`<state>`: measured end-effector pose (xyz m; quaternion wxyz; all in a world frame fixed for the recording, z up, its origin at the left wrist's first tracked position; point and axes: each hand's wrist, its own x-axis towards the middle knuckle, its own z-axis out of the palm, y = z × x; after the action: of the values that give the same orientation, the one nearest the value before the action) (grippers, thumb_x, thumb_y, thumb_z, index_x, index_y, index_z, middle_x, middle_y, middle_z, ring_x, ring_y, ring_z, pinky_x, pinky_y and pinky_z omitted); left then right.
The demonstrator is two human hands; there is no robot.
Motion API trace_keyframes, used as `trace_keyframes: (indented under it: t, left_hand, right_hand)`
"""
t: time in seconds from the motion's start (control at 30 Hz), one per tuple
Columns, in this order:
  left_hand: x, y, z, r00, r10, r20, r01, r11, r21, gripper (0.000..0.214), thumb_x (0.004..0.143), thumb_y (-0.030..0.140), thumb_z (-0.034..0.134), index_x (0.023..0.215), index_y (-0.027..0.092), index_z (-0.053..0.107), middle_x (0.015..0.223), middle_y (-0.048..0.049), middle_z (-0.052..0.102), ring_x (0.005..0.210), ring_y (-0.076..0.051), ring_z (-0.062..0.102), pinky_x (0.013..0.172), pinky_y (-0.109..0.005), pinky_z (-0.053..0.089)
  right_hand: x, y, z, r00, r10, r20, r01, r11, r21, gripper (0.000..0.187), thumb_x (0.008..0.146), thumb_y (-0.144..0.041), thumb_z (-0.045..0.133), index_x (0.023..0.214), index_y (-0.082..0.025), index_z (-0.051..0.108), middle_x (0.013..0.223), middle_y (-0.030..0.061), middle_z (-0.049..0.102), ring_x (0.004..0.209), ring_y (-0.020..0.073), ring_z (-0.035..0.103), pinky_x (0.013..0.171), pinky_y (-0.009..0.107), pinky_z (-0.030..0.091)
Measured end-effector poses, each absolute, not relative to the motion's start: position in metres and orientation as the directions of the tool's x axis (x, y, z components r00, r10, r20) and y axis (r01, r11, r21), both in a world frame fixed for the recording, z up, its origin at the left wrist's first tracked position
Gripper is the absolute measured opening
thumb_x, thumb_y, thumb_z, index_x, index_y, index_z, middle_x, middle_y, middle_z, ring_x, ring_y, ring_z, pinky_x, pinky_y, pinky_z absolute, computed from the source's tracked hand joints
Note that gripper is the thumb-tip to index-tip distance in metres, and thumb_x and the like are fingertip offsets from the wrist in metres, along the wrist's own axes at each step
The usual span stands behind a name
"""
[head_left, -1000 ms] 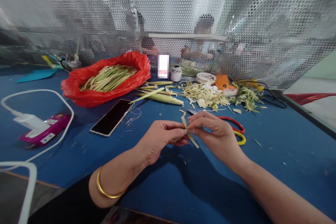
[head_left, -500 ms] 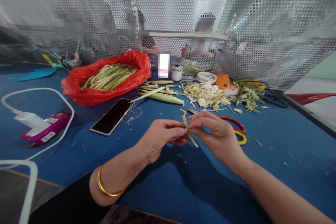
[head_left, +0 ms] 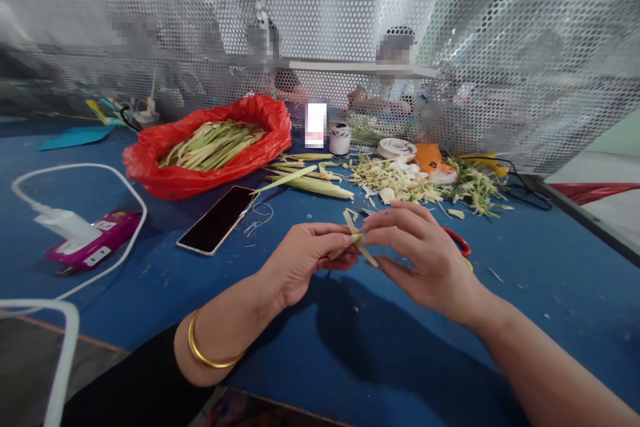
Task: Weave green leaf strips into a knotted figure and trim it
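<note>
In the middle of the head view, my left hand pinches a small piece of crossed, pale green husk strips between thumb and fingers. Narrow ends stick out above and below the pinch. My right hand is close on the right side of it, thumb and fingers apart, fingertips at or just beside the strips; whether they touch is hard to see. Behind the right hand lie scissors with a red handle loop, mostly covered by it.
A red plastic bag of husk strips stands at the back left, with a phone before it. Husk scraps, a white tape roll and a jar lie behind. A purple power socket with a white cable is left. People sit beyond the mesh partition.
My right fingers have loosened from their pinch on the strips and spread apart, covering more of the scissors. The left hand keeps its hold. The view has shifted slightly.
</note>
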<state>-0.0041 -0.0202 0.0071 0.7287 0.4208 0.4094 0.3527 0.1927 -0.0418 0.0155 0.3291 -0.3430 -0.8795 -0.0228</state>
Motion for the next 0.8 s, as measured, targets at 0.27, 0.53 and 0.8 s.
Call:
trace_keyframes:
  t: [0.27, 0.53, 0.8]
  left_hand:
    - [-0.001, -0.024, 0.008, 0.405, 0.859, -0.313, -0.081, 0.375, 0.924, 0.017, 0.067, 0.022, 0.074, 0.08, 0.013, 0.075, 0.068, -0.0049, 0.073, 0.062, -0.013, 0.066, 0.066, -0.025, 0.051]
    - [-0.003, -0.024, 0.01, 0.472, 0.826, -0.308, 0.047, 0.325, 0.945, 0.013, 0.069, 0.022, 0.07, 0.078, 0.014, 0.076, 0.069, -0.0049, 0.074, 0.061, -0.013, 0.067, 0.064, -0.023, 0.051]
    - [-0.002, -0.022, 0.003, 0.482, 0.818, -0.313, 0.034, 0.34, 0.94, 0.011, 0.067, 0.023, 0.071, 0.075, 0.016, 0.074, 0.066, -0.0041, 0.073, 0.059, -0.014, 0.065, 0.063, -0.026, 0.051]
  right_hand:
    - [0.183, -0.047, 0.009, -0.355, 0.693, 0.627, 0.599, 0.684, -0.417, 0.014, 0.086, -0.015, 0.059, 0.081, -0.025, 0.067, 0.089, 0.0041, 0.068, 0.086, 0.0193, 0.064, 0.09, 0.04, 0.043]
    - [0.175, -0.052, 0.003, -0.131, 0.948, 0.289, 0.389, 0.317, -0.865, 0.006, 0.081, -0.021, 0.063, 0.075, -0.02, 0.064, 0.08, 0.0021, 0.068, 0.08, 0.0192, 0.063, 0.075, 0.032, 0.049]
    - [0.172, -0.054, 0.008, -0.063, 0.963, 0.261, 0.476, 0.259, -0.841, 0.022, 0.077, -0.018, 0.064, 0.099, -0.02, 0.062, 0.079, 0.0006, 0.068, 0.076, 0.0169, 0.063, 0.072, 0.03, 0.049]
